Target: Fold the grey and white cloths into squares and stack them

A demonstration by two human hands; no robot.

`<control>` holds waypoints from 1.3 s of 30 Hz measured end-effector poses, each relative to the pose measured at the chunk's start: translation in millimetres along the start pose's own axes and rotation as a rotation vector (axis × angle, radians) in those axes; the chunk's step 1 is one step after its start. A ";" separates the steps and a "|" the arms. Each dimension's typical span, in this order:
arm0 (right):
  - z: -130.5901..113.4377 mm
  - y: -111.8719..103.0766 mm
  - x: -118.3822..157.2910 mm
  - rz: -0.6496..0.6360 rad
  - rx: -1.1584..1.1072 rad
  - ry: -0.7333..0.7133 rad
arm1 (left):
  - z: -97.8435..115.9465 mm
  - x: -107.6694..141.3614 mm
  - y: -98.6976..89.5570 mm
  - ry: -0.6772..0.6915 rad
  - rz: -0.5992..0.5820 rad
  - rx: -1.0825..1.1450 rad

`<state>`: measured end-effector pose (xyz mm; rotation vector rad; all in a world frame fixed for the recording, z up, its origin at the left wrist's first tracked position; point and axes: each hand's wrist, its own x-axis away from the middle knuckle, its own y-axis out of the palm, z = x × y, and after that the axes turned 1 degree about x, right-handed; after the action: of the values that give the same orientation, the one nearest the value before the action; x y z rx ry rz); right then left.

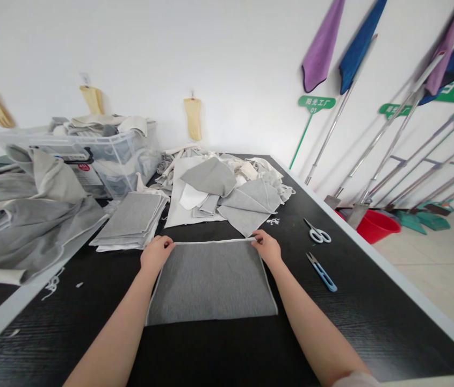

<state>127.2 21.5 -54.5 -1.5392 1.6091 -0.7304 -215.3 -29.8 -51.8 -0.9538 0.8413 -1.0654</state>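
Both hands, left and right, grip closed on grey cloth's far corners. Scrap pile just beyond; scissors, blue snips right.

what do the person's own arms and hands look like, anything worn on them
The left hand and right hand are ungloved, with no ring, watch or bracelet visible. Both forearms are bare. A pale sleeve edges in near the right elbow; none shows on the left.
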 end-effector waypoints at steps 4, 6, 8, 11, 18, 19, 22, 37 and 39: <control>-4.9 -4.1 1.9 -0.008 0.058 -0.038 | 0.1 0.3 0.4 -0.010 -0.007 0.011; -6.2 -5.6 2.2 -0.027 0.081 -0.061 | -0.1 0.9 0.6 -0.010 -0.003 0.010; -6.6 -6.5 2.4 -0.039 0.100 -0.076 | -0.4 1.4 0.7 -0.012 0.004 0.012; -7.2 -6.9 3.5 -0.040 0.122 -0.084 | -0.4 1.7 0.5 -0.017 -0.003 0.016; -11.4 -7.1 5.4 -0.051 0.207 -0.082 | 2.0 2.2 -2.0 -0.014 -0.007 -0.003; -11.8 -7.2 5.4 -0.056 0.203 -0.080 | 2.2 2.7 -2.2 -0.009 0.000 -0.004; -13.0 -7.1 6.1 -0.026 0.186 -0.100 | 2.9 4.7 -2.2 0.017 0.023 -0.005; -1.8 2.4 -2.1 -0.100 -0.077 -0.071 | -13.5 -1.6 -1.6 0.027 -0.056 0.064; -1.3 2.7 -2.4 -0.103 -0.104 -0.072 | -11.6 -0.6 -1.7 0.037 -0.033 0.051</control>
<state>124.6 24.0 -55.7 -1.7144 1.5451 -0.6474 -226.6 -32.1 -54.4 -0.9108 0.8272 -1.1310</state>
